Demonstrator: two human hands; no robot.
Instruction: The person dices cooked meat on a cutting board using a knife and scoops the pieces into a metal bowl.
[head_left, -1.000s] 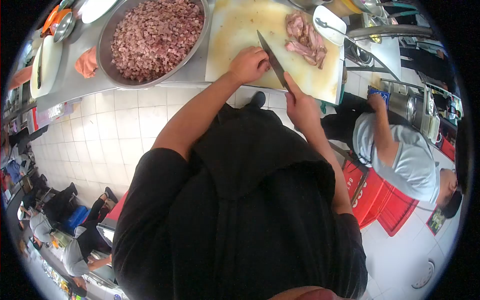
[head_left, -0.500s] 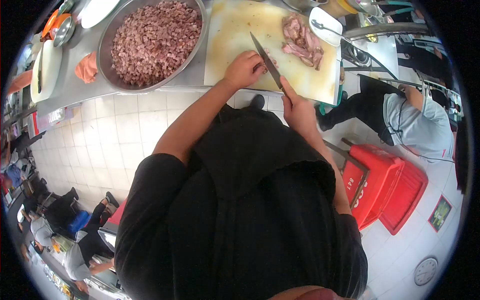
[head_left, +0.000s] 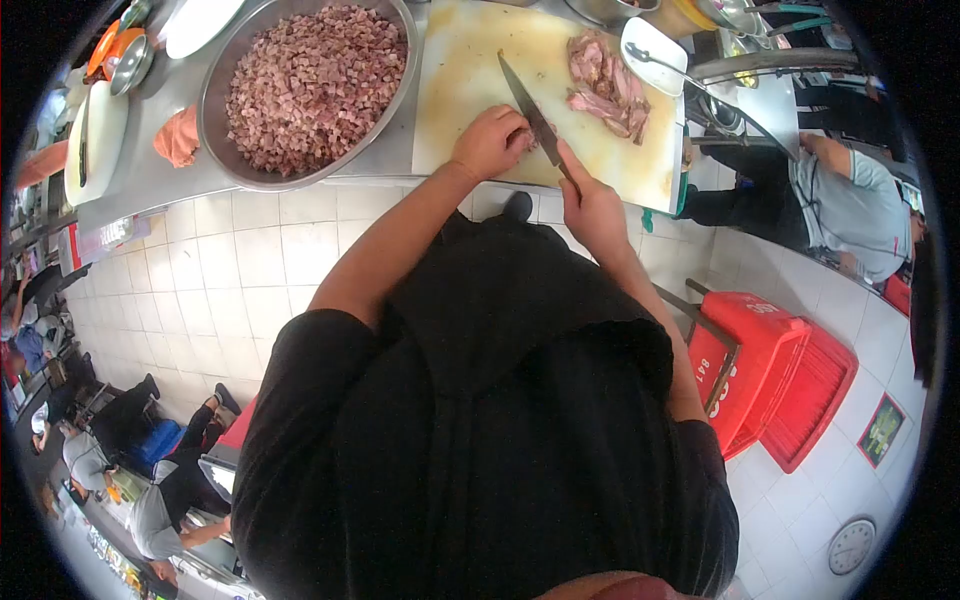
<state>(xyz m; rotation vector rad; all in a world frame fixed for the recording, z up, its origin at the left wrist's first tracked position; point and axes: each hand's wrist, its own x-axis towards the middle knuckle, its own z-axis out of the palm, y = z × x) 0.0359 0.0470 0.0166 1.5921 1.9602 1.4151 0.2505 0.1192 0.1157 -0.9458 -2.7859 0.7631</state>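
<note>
"Where is the piece of meat (head_left: 526, 138)?"

"On the cutting board (head_left: 455, 65), toward the edge nearest the person. It sits right under the fingertips of the left-hand grip (head_left: 490, 143), which hides most of it."

"How does that grip stand?"

"Curled downward, holding the piece against the board. Its exact hold underneath is hidden."

"And the knife (head_left: 530, 108)?"

"Clasped by the handle in the right-hand grip (head_left: 595, 205). The blade slants forward and to the left, passing just beside the left fingertips on their right side, with its tip well beyond them."

"So the meat lies between the two?"

"Yes, at the left fingertips, with the blade close by on the right."

"What is farther out?"

"Right of the blade, apart from both grips, is a pile of meat strips (head_left: 610, 95) on the same board. Just beyond it stands a white dish (head_left: 662, 35) with a spoon (head_left: 641, 52) in it."

"And on the left?"

"A steel bowl (head_left: 208, 125) heaped with diced meat (head_left: 310, 90), on the metal surface (head_left: 135, 172) beside the board. Past it lies an orange cloth (head_left: 178, 137)."

"Anything off the surface?"

"A red bin (head_left: 755, 365) at the person's right, and a co-worker in a grey shirt (head_left: 855, 210)."
</note>
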